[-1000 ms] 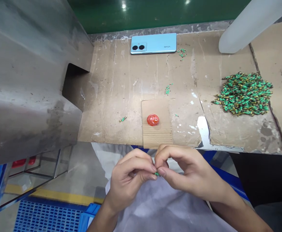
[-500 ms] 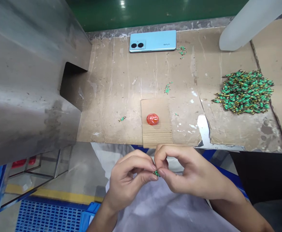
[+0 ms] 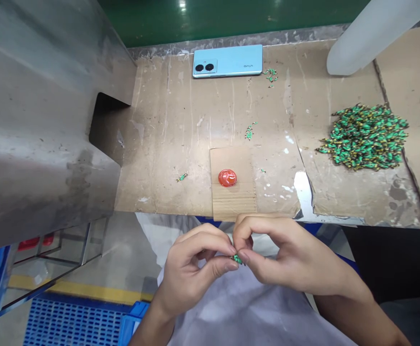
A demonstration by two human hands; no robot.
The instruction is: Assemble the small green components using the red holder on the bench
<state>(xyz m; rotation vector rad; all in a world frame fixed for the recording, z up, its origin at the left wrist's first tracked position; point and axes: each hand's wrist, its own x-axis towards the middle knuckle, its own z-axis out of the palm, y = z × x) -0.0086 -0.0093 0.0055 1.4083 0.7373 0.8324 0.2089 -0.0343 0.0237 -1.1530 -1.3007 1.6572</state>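
Just below the table's front edge, my left hand and my right hand meet at the fingertips. Between them is a small green piece, pinched by thumb and index finger of each hand and partly covered by them. Above my hands, a red oval disc lies on a small cardboard pad. A large pile of green, yellow and dark pieces is on the right side of the table.
A light blue phone lies at the back beside a few green bits. More bits and a single piece are nearer. A metal housing stands left; a whitish tube hangs at upper right.
Both pairs of fingertips have shifted slightly right with the green piece, which shows a little more between them. The things on the table have not moved.
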